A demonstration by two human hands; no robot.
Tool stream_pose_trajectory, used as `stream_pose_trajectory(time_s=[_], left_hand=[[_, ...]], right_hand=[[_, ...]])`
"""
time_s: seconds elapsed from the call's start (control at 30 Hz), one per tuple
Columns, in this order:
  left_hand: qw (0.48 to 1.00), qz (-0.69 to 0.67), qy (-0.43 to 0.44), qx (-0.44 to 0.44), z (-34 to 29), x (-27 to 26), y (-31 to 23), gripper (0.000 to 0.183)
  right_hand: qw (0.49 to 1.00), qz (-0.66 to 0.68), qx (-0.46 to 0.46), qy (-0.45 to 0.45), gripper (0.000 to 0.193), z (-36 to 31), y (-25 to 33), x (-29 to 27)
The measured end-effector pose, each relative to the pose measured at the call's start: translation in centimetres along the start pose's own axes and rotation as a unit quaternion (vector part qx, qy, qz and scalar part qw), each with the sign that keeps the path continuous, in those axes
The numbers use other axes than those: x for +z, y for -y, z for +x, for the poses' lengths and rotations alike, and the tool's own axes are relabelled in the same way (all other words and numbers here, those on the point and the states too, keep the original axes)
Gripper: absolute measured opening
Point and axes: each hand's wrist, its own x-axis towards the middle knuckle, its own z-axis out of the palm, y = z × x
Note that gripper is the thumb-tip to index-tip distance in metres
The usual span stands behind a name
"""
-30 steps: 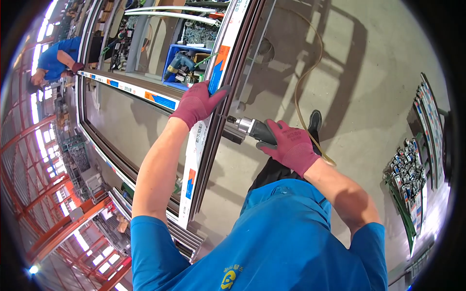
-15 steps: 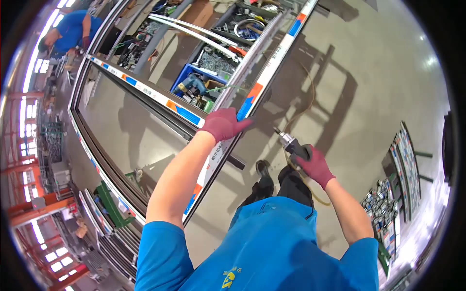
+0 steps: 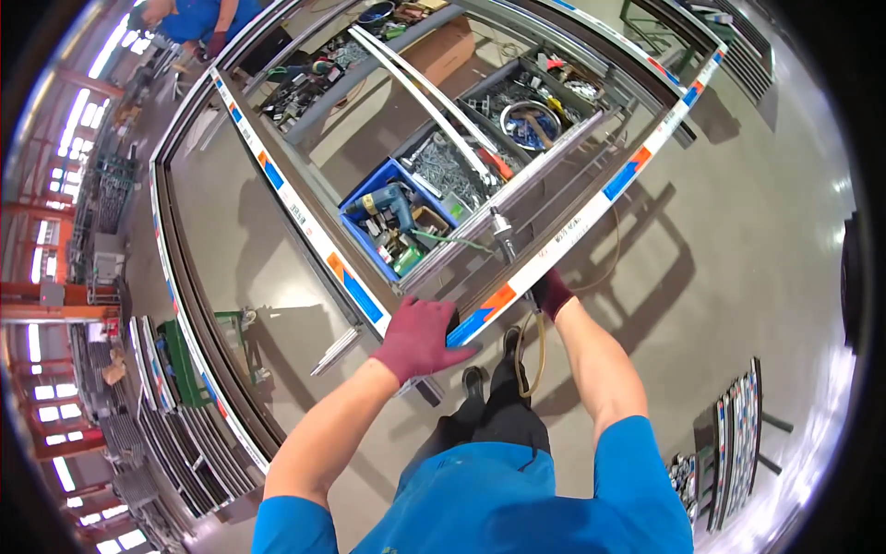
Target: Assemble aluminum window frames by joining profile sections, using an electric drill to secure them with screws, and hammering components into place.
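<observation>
My left hand [image 3: 415, 340], in a maroon glove, grips the metal frame [image 3: 556, 242] where two of its bars meet. White film with blue and orange patches covers the bars, and dark profile shows along their sides. My right hand [image 3: 553, 294], gloved the same way, is partly hidden below the near bar. It holds a pneumatic screwdriver [image 3: 503, 234], whose silver and dark nose pokes up inside the frame, beyond that bar. The bar hides the tool's middle. A yellowish air hose [image 3: 522, 367] hangs in a loop under my right hand.
Beneath the frame stand a blue bin [image 3: 346, 220] with a power drill [image 3: 392, 204] and dark trays of screws [image 3: 441, 166]. White strips [image 3: 420, 97] lie across them. A co-worker [image 3: 196, 17] bends at the far left. Stacked profiles [image 3: 736, 452] stand at the right.
My right hand has brought the screwdriver from the open floor side to the near bar, its nose now inside the frame. My left hand stays at the bar joint. The view has shifted.
</observation>
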Motion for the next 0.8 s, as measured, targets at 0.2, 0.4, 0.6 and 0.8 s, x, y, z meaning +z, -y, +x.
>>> stream_pose_trajectory(time_s=[0.2, 0.4, 0.6, 0.8], left_hand=[[0.952, 0.003, -0.304, -0.023, -6.9, 2.1, 0.3, 0.080], [0.937, -0.051, -0.164, -0.304, -20.9, 9.2, 3.0, 0.057], [0.932, -0.075, -0.151, -0.322, -20.0, 8.7, 4.2, 0.040], [0.930, -0.123, -0.070, -0.340, -21.5, 7.5, 5.7, 0.058]], right_hand=[[0.956, 0.065, 0.197, 0.207, 0.025, 2.5, -0.3, 5.1], [0.974, 0.105, 0.034, 0.196, 0.051, 3.4, 1.1, 11.6], [0.970, -0.053, -0.131, 0.196, 0.059, 2.8, 0.7, 10.3], [0.986, 0.095, 0.009, 0.137, 0.051, -2.0, 1.3, 12.8]])
